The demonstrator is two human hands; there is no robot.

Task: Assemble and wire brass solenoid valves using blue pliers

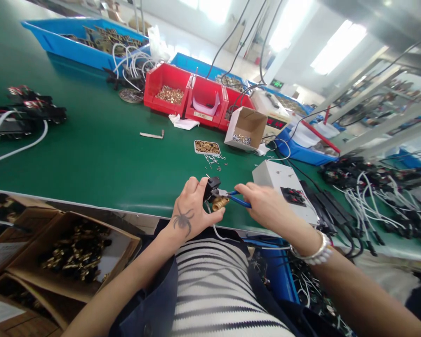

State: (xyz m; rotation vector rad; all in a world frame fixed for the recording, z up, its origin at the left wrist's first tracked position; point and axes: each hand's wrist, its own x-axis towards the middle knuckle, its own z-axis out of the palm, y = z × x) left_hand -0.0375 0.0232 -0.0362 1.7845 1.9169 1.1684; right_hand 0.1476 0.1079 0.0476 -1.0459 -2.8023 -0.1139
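Observation:
My left hand (191,206) is closed round a small black and brass valve part (215,196) held just above the near edge of the green table (101,150). My right hand (263,201) grips blue-handled pliers (236,197) whose jaws touch the top of that part. A white wire hangs down from the part toward my striped shirt. A small tray of brass pieces (206,147) and scattered pins lie on the table just beyond my hands.
Red bins (168,89), an open cardboard box (246,127) and a white control box (284,187) stand behind and right. Blue trays (73,40) sit at the back. Wired black assemblies lie far left (24,112) and right (382,187). Cardboard boxes of brass parts (73,255) stand below left.

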